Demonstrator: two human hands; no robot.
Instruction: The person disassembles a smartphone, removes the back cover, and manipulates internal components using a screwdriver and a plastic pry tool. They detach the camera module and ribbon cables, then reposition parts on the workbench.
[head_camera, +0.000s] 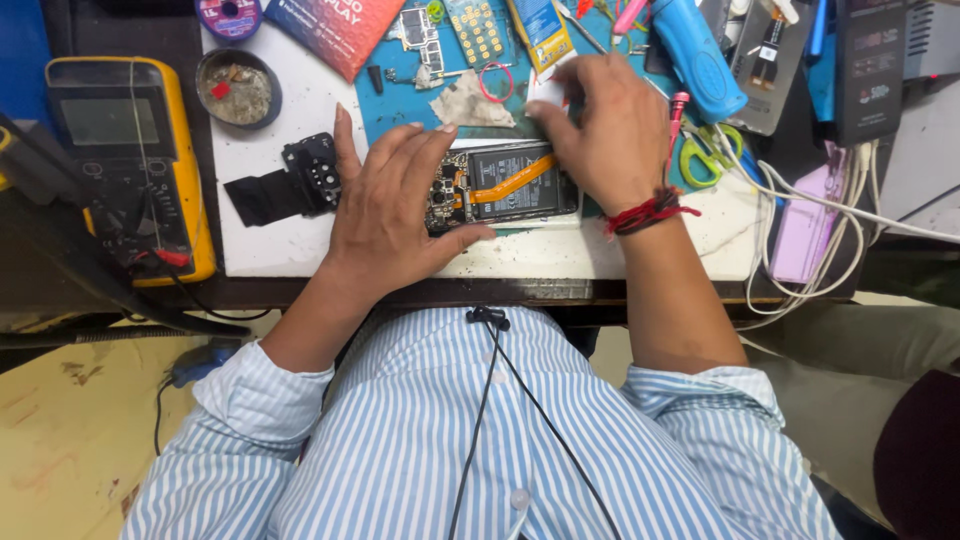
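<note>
From the head camera, the left hand (385, 205) lies with fingers spread flat over the left end of one opened phone (510, 182) at mid worktop (290, 250). The right hand (605, 125) presses curled fingers together on its far right corner. One yellow multimeter (125, 160) sits left; one blue bottle (695, 55) far right.

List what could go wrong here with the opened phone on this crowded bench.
1. The left hand presses on the opened phone near its orange ribbon cable; a slip could crease or tear it.
2. The phone lies close to the table edge; a nudge could send it off.
3. The right hand works beside scissors and white cables, which could snag.
</note>
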